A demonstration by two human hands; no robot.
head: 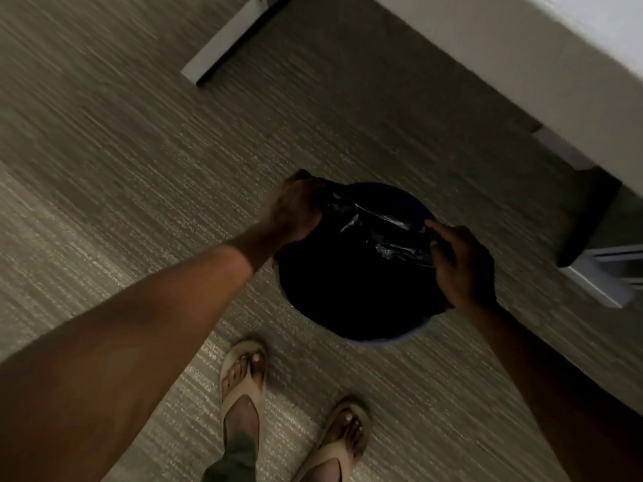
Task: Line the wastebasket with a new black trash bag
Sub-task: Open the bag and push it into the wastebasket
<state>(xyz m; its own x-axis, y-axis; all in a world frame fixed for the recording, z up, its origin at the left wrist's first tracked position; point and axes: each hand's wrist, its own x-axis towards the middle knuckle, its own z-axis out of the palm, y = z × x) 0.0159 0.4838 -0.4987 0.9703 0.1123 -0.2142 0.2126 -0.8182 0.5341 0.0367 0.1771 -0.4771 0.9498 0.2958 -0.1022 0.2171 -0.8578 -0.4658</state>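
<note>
Head view looked straight down on the black trash bag (351,273), which lay draped over the mouth of the round wastebasket (422,207) standing on the carpeted floor (139,151). Only slivers of the basket's blue rim showed, at the far edge and at the near edge; whether the bag hung down inside could not be told in the dim light. The left hand (295,212) was closed on a bunched fold of plastic at the far-left side of the rim, and the right hand (462,262) pinched the film at the right side, so a crinkled band was stretched between them. The step in hand seemed to be spreading the bag's opening across the rim. The next move would probably call for pulling the edge down outside the exposed far rim and pressing the middle into the basket. Two feet in sandals (243,380) stood just near of the basket, and pale furniture (522,64) rose beyond.
</note>
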